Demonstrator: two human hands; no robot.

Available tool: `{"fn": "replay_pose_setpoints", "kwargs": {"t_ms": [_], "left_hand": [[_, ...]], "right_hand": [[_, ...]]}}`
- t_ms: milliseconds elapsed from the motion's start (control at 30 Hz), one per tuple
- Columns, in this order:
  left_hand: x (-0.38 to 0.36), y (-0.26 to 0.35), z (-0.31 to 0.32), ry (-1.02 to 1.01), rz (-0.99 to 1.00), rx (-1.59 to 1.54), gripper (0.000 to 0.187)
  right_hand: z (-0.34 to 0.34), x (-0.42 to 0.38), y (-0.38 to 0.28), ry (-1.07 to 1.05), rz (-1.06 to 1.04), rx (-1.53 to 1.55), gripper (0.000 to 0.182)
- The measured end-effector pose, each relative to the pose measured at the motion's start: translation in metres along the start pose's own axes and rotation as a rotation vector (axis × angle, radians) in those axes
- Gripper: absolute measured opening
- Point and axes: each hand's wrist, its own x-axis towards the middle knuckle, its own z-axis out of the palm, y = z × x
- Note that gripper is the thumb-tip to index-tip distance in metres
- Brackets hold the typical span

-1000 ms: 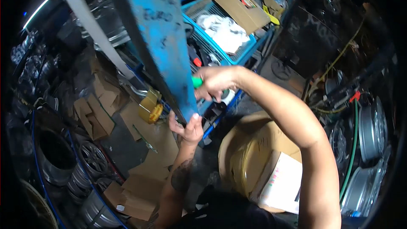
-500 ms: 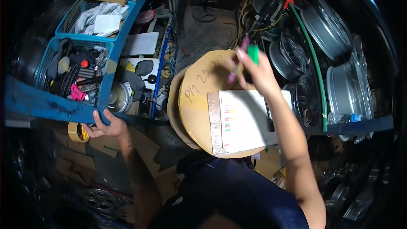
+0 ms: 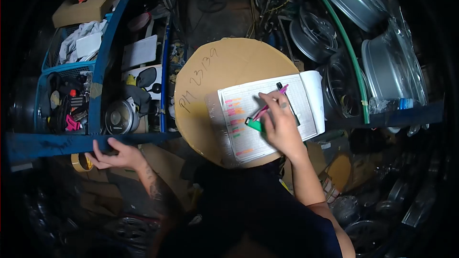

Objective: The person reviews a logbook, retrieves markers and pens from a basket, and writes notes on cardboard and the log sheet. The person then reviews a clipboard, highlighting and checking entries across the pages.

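We see the right hand closed on a pink marker and a green marker, the pink tip on the sheet. The sheet lies on a round cardboard disc, which serves as the surface in front of the person. The left hand is closed on a blue bar beside the basket.

Progress, as we judge it: several rows on the left column carry pink, orange and green marks; the rest of the sheet is unmarked, so marking appears partly done.

Legible writing: the disc reads "PM 23139" in hand lettering. Print on the sheet is too small to read.
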Motion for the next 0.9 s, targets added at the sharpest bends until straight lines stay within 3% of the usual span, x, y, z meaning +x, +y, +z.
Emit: {"fn": "replay_pose_setpoints", "kwargs": {"t_ms": [33, 67, 133, 200, 233, 400, 500, 633, 767, 900], "left_hand": [[-0.008, 0.016, -0.006, -0.011, 0.015, -0.043, 0.03], [-0.019, 0.035, -0.007, -0.097, -0.04, -0.285, 0.023], [-0.034, 0.087, -0.022, -0.395, -0.06, -0.436, 0.011], [-0.055, 0.106, -0.02, -0.689, -0.088, -0.823, 0.013], [-0.061, 0.119, -0.026, -0.852, -0.132, -0.871, 0.014], [-0.083, 0.156, -0.028, -1.273, 0.012, -1.022, 0.021], [-0.089, 0.172, -0.018, -1.302, 0.299, -0.853, 0.029], [-0.087, 0.196, -0.022, -1.326, 0.373, -0.625, 0.04], [-0.1, 0.185, -0.012, -1.377, 0.453, -0.694, 0.046], [-0.095, 0.156, -0.012, -1.355, 0.465, -0.852, 0.044]], "right_hand": [[-0.005, 0.001, 0.001, 0.099, -0.005, 0.027, 0.037], [-0.01, 0.002, 0.005, 0.177, -0.023, 0.07, 0.031], [-0.022, -0.005, 0.014, 0.203, -0.09, 0.12, 0.028], [-0.024, -0.018, 0.006, 0.239, 0.009, 0.308, 0.03], [-0.024, -0.022, 0.003, 0.255, 0.064, 0.402, 0.032], [-0.02, -0.023, 0.006, 0.168, 0.239, 0.305, 0.037], [-0.018, -0.025, 0.006, 0.042, 0.304, 0.194, 0.036], [-0.003, -0.038, 0.012, 0.011, 0.271, 0.347, 0.033], [0.006, -0.05, 0.012, 0.171, 0.379, 0.679, 0.024], [0.012, -0.054, 0.023, 0.33, 0.344, 0.736, 0.018]]}}
